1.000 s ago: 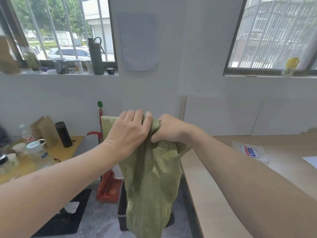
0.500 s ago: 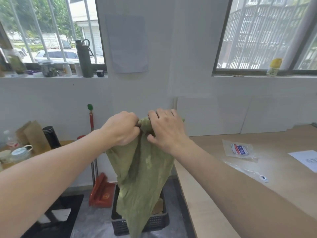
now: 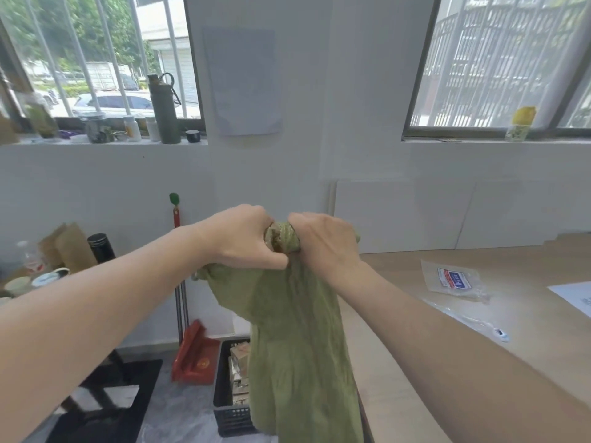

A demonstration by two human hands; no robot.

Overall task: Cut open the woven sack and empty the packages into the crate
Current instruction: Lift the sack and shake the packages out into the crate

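Observation:
A limp green woven sack (image 3: 294, 340) hangs from both my hands at chest height, its top bunched into a roll between them. My left hand (image 3: 241, 238) grips the bunched top from the left and my right hand (image 3: 323, 243) grips it from the right, fists almost touching. The sack's lower end dangles over a black plastic crate (image 3: 232, 414) on the floor. Brown packages (image 3: 240, 362) lie inside the crate, partly hidden behind the sack.
A wooden table (image 3: 479, 346) runs along the right with a clear plastic packet (image 3: 454, 279), a strip of plastic and a paper sheet on it. A red dustpan (image 3: 195, 356) leans by the wall left of the crate. A cluttered side table (image 3: 48, 266) stands far left.
My hands have drawn together and gathered the sack's top into a tight bunch. The view has shifted, bringing the crate and its packages more into sight below the sack.

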